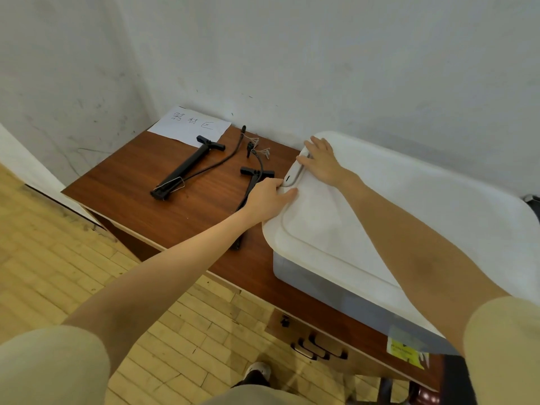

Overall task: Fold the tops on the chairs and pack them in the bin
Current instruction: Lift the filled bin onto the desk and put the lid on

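On the desk [140, 182], both hands work the bin [321, 276] lid's [409, 200] latch [293, 173] — left hand [268, 197] pinches its lower end, right hand [321, 162] rests flat, thumb hooked.

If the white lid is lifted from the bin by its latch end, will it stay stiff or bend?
The lid is broad and thin, so it would probably flex somewhat. Its raised rim should add stiffness. It looks like light plastic, likely easy for both hands to lift.

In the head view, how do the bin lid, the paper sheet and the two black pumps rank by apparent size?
1. bin lid, clearly largest, though nearest.
2. paper sheet and far pump: too alike to rank.
3. near pump: partly hidden by the left hand, unsure.
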